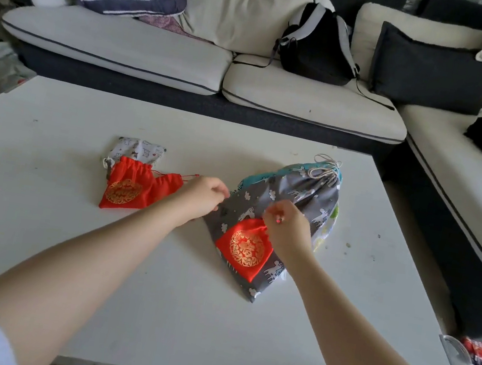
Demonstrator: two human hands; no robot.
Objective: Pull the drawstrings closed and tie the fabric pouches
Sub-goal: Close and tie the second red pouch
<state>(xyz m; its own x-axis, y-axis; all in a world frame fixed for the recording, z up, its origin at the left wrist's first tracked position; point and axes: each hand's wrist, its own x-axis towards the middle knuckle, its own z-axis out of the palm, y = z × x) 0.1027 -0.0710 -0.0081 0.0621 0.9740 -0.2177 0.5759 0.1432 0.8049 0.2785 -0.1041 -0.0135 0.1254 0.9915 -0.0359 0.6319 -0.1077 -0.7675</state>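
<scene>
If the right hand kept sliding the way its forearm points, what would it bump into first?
Probably the gathered neck of the grey patterned pouch, whose fabric the right hand already lies over. Beyond it, only bare table, though depth is hard to judge.

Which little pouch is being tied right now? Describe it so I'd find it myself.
On the white table, find the big grey animal-print bag at the right. A small red pouch with a gold round emblem lies on it, under the right hand. The other red pouches lie left, off the bag.

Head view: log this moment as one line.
left hand: pinching drawstring | right hand: pinching drawstring | red satin pouch with gold emblem: atop grey animal-print fabric bag | white table
</scene>
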